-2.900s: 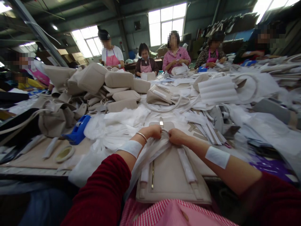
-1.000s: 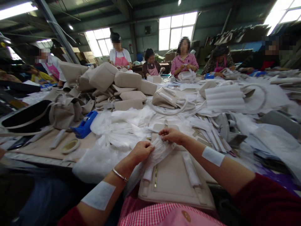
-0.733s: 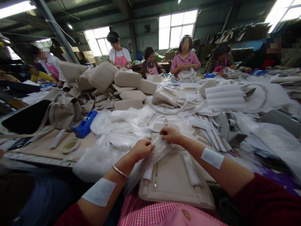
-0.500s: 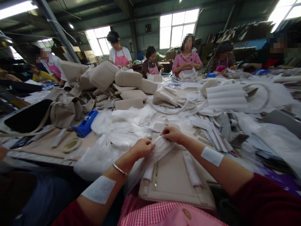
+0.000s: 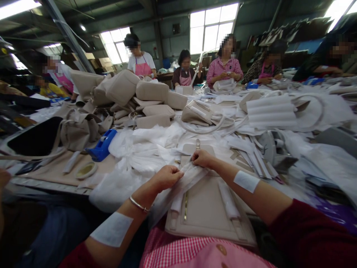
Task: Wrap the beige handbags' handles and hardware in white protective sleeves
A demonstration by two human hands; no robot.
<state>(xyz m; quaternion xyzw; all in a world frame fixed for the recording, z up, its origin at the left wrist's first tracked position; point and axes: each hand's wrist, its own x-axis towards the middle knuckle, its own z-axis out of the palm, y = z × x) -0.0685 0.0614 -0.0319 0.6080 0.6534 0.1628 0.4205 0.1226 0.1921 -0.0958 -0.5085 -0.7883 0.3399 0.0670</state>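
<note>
A beige handbag (image 5: 205,208) lies flat at the table's near edge, partly over my lap. Its handle (image 5: 187,178) is wrapped in white paper and runs across the bag's top. My left hand (image 5: 167,176) is closed, pinching the lower left part of the wrapped handle. My right hand (image 5: 203,158) is closed on the handle's upper end, near the bag's metal clasp (image 5: 198,144). A second paper-wrapped handle strip (image 5: 228,200) lies on the bag's right side.
A blue tape dispenser (image 5: 100,146) and a tape roll (image 5: 86,170) sit to the left. Loose white wrapping paper (image 5: 145,149) is heaped behind my hands. Stacked beige bags (image 5: 134,96) fill the back left. Several other workers sit along the far side.
My left hand has slid down the wrapped handle from beside the right hand toward me. My right hand has stayed at the top of the handle. The view shifted slightly.
</note>
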